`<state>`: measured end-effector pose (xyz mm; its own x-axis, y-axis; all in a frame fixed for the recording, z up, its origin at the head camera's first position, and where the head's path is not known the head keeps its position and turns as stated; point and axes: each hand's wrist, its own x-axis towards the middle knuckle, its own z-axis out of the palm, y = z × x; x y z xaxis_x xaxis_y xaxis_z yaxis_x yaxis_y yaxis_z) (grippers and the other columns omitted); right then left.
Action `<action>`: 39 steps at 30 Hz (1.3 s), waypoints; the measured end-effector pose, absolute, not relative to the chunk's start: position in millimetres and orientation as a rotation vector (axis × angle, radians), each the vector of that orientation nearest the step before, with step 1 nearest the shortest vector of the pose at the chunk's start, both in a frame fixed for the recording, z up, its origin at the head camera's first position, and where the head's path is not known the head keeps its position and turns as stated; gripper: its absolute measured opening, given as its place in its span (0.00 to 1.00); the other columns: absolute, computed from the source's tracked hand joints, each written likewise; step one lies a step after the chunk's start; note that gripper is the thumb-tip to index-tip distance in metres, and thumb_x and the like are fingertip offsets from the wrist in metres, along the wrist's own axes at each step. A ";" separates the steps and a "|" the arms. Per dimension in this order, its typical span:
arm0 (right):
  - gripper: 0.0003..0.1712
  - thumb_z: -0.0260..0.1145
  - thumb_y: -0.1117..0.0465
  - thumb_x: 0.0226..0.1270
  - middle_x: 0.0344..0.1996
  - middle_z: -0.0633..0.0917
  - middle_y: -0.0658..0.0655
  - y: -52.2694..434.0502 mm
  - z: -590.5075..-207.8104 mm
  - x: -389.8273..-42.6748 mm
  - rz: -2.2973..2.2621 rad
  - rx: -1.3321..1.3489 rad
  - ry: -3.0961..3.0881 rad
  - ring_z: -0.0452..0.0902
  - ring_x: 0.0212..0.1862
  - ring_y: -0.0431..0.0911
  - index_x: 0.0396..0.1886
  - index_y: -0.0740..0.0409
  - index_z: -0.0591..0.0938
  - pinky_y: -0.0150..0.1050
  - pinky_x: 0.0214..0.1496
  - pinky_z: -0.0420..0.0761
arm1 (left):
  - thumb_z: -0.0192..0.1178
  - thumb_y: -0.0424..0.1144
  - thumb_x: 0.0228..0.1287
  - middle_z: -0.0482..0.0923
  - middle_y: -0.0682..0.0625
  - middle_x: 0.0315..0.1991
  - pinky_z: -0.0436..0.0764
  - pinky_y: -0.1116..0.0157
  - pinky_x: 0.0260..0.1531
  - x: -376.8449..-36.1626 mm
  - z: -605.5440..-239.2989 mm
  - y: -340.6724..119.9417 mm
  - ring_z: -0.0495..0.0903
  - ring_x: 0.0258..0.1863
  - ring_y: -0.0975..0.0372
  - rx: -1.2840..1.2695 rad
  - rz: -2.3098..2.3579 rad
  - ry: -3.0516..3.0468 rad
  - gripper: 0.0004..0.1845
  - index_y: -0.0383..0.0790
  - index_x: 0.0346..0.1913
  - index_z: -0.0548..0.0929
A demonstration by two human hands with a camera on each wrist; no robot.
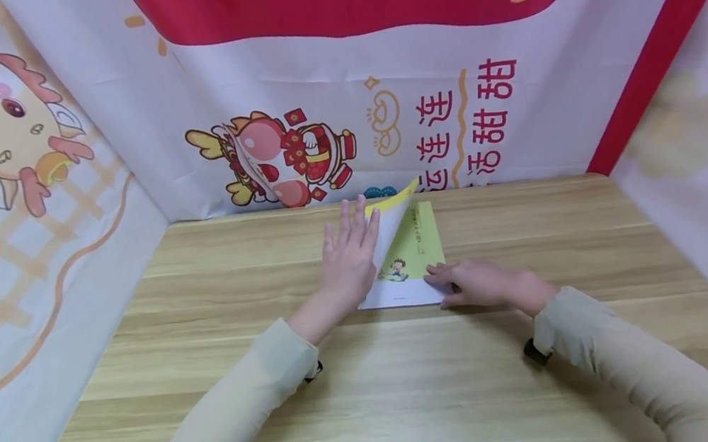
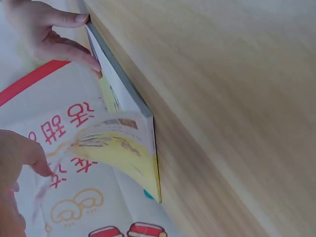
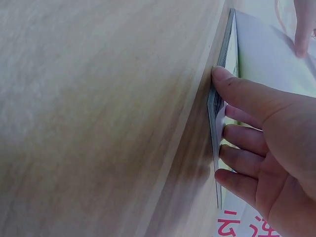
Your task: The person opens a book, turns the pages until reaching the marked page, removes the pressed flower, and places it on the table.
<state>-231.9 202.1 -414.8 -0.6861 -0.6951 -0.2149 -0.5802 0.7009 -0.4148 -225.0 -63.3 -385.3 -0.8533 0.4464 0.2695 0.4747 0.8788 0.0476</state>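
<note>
A thin picture book (image 1: pixel 402 293) lies on the wooden table, its visible page green above and white below, with a small cartoon child. One leaf (image 1: pixel 388 228), white with a yellow edge, stands partly raised and curves to the left. My left hand (image 1: pixel 346 261) touches this leaf with its fingers straight. In the left wrist view the leaf (image 2: pixel 118 148) bends beside that hand. My right hand (image 1: pixel 478 281) holds the book's near right corner. The right wrist view shows its thumb along the near edge and the curled fingers (image 3: pixel 242 160) against the side.
The wood-grain table (image 1: pixel 409 393) stretches around the book on all sides. Behind it hangs a white cloth (image 1: pixel 326 67) with red lettering and cartoon figures. Printed cloth walls (image 1: pixel 9 233) rise at the left and right.
</note>
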 end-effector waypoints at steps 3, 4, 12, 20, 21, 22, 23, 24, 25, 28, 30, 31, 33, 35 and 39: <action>0.35 0.71 0.53 0.72 0.76 0.66 0.59 203.2 -414.5 -231.5 -0.470 -0.985 2.556 0.62 0.76 0.56 0.74 0.58 0.73 0.54 0.74 0.63 | 0.59 0.29 0.72 0.29 0.41 0.83 0.40 0.40 0.74 -225.0 -384.8 -68.8 0.25 0.80 0.47 -0.703 -0.075 -2.775 0.41 0.38 0.82 0.52; 0.35 0.71 0.53 0.71 0.75 0.66 0.59 203.5 -414.5 -231.4 -0.473 -0.989 2.558 0.62 0.75 0.56 0.73 0.58 0.73 0.54 0.74 0.63 | 0.58 0.27 0.72 0.30 0.40 0.83 0.41 0.39 0.74 -225.4 -384.5 -70.7 0.26 0.80 0.46 -0.704 -0.055 -2.784 0.40 0.38 0.82 0.52; 0.35 0.71 0.52 0.71 0.75 0.66 0.60 203.9 -417.0 -231.9 -0.488 -1.007 2.559 0.61 0.75 0.57 0.73 0.58 0.73 0.55 0.75 0.62 | 0.59 0.24 0.65 0.30 0.49 0.83 0.37 0.36 0.73 -234.0 -387.9 -85.9 0.28 0.81 0.47 -0.760 0.010 -2.975 0.44 0.41 0.82 0.54; 0.34 0.70 0.50 0.72 0.75 0.66 0.58 205.1 -418.5 -233.5 -0.469 -1.002 2.570 0.62 0.75 0.55 0.73 0.56 0.74 0.54 0.75 0.62 | 0.45 0.52 0.82 0.30 0.50 0.83 0.27 0.35 0.71 -240.9 -400.0 -99.4 0.25 0.81 0.51 -0.698 -0.083 -3.156 0.35 0.43 0.83 0.51; 0.34 0.70 0.49 0.72 0.75 0.66 0.57 205.0 -418.1 -233.4 -0.467 -0.996 2.568 0.62 0.75 0.55 0.73 0.56 0.74 0.54 0.75 0.62 | 0.45 0.54 0.82 0.30 0.49 0.83 0.26 0.34 0.70 -241.5 -401.8 -101.4 0.24 0.80 0.51 -0.696 -0.078 -3.172 0.36 0.43 0.83 0.50; 0.34 0.70 0.49 0.72 0.75 0.66 0.57 204.8 -417.5 -233.2 -0.468 -0.987 2.565 0.62 0.76 0.55 0.73 0.56 0.74 0.54 0.75 0.62 | 0.45 0.56 0.81 0.29 0.48 0.83 0.27 0.33 0.70 -242.0 -403.4 -103.4 0.23 0.80 0.50 -0.699 -0.071 -3.185 0.37 0.43 0.83 0.50; 0.34 0.70 0.49 0.72 0.75 0.66 0.57 204.3 -416.8 -233.1 -0.469 -0.982 2.564 0.62 0.76 0.55 0.73 0.56 0.74 0.54 0.75 0.62 | 0.46 0.57 0.81 0.29 0.48 0.83 0.28 0.32 0.70 -242.3 -405.1 -105.7 0.23 0.80 0.49 -0.708 -0.051 -3.195 0.38 0.44 0.83 0.49; 0.34 0.70 0.49 0.72 0.75 0.66 0.57 203.8 -416.0 -233.0 -0.471 -0.977 2.561 0.61 0.76 0.55 0.73 0.56 0.74 0.54 0.75 0.62 | 0.46 0.57 0.81 0.30 0.47 0.83 0.29 0.31 0.70 -242.7 -406.4 -107.9 0.23 0.80 0.49 -0.722 -0.032 -3.200 0.38 0.44 0.83 0.49; 0.34 0.70 0.49 0.72 0.75 0.66 0.57 203.6 -415.6 -232.9 -0.476 -0.970 2.557 0.61 0.76 0.55 0.73 0.56 0.74 0.55 0.75 0.61 | 0.47 0.57 0.81 0.30 0.46 0.83 0.31 0.31 0.70 -243.2 -407.9 -109.6 0.24 0.80 0.48 -0.740 -0.009 -3.205 0.39 0.44 0.83 0.50; 0.35 0.70 0.49 0.72 0.75 0.67 0.57 202.9 -414.8 -233.1 -0.477 -0.957 2.550 0.61 0.76 0.55 0.73 0.56 0.74 0.54 0.76 0.61 | 0.46 0.58 0.81 0.33 0.44 0.84 0.36 0.30 0.71 -245.2 -412.8 -115.4 0.27 0.80 0.45 -0.789 0.040 -3.214 0.39 0.43 0.83 0.51; 0.35 0.70 0.49 0.72 0.76 0.67 0.56 202.7 -414.4 -233.9 -0.465 -0.946 2.545 0.61 0.76 0.55 0.73 0.55 0.74 0.54 0.76 0.61 | 0.45 0.58 0.81 0.34 0.44 0.84 0.39 0.31 0.72 -247.1 -415.2 -118.7 0.29 0.81 0.45 -0.802 0.043 -3.236 0.38 0.44 0.83 0.50; 0.35 0.70 0.48 0.71 0.76 0.67 0.56 202.6 -413.7 -234.4 -0.463 -0.934 2.541 0.61 0.76 0.54 0.73 0.54 0.74 0.54 0.76 0.61 | 0.44 0.59 0.81 0.34 0.44 0.84 0.40 0.32 0.72 -247.9 -416.2 -120.2 0.30 0.81 0.44 -0.800 0.038 -3.253 0.38 0.44 0.83 0.50; 0.35 0.70 0.48 0.71 0.76 0.67 0.55 202.3 -412.5 -235.4 -0.452 -0.913 2.536 0.61 0.76 0.53 0.74 0.53 0.74 0.53 0.76 0.61 | 0.44 0.59 0.81 0.34 0.44 0.84 0.43 0.34 0.73 -249.5 -417.7 -123.1 0.31 0.81 0.44 -0.792 -0.007 -3.282 0.39 0.44 0.84 0.49; 0.36 0.70 0.47 0.71 0.76 0.67 0.54 201.6 -410.9 -236.5 -0.450 -0.894 2.529 0.61 0.76 0.53 0.74 0.53 0.73 0.54 0.76 0.61 | 0.44 0.60 0.81 0.34 0.44 0.84 0.46 0.35 0.73 -250.8 -417.9 -125.0 0.32 0.81 0.43 -0.781 -0.057 -3.317 0.39 0.45 0.84 0.48; 0.37 0.70 0.46 0.71 0.75 0.68 0.54 201.2 -409.5 -238.6 -0.435 -0.878 2.526 0.61 0.76 0.53 0.75 0.53 0.73 0.54 0.75 0.62 | 0.46 0.59 0.81 0.34 0.44 0.84 0.50 0.37 0.73 -252.3 -417.4 -127.7 0.33 0.81 0.43 -0.772 -0.161 -3.359 0.40 0.45 0.84 0.48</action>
